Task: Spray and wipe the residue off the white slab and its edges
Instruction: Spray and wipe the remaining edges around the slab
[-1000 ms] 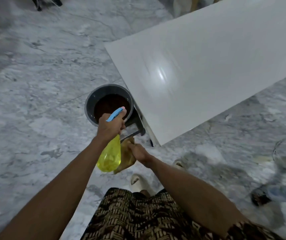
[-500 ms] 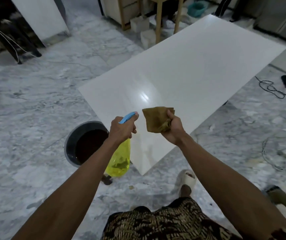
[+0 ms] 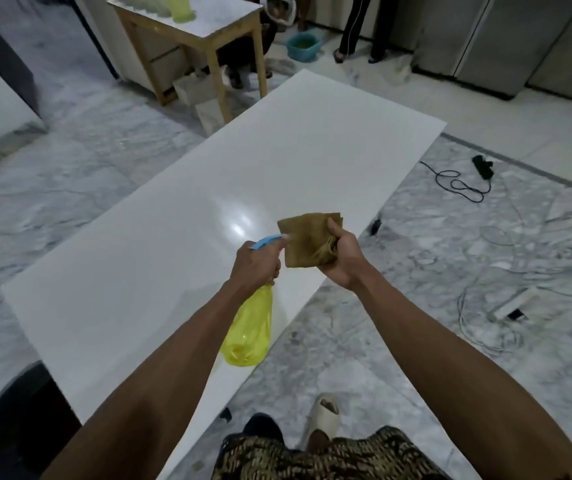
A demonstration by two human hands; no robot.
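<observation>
Dim, even indoor light is falling from overhead, throwing a bright glare patch onto the glossy white slab (image 3: 208, 188). The wide lens is bending straight lines near the frame edges, and the dark bucket (image 3: 18, 427) at lower left is smearing into blur. Shadows are staying soft on the marble floor (image 3: 450, 271).

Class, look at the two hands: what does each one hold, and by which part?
Left hand: yellow spray bottle, gripped at its neck below the blue nozzle. Right hand: brown cloth, bunched at its right edge.

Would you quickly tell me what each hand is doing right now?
Left hand: closed around the yellow spray bottle, held over the white slab.
Right hand: closed, gripping the brown cloth.
</observation>
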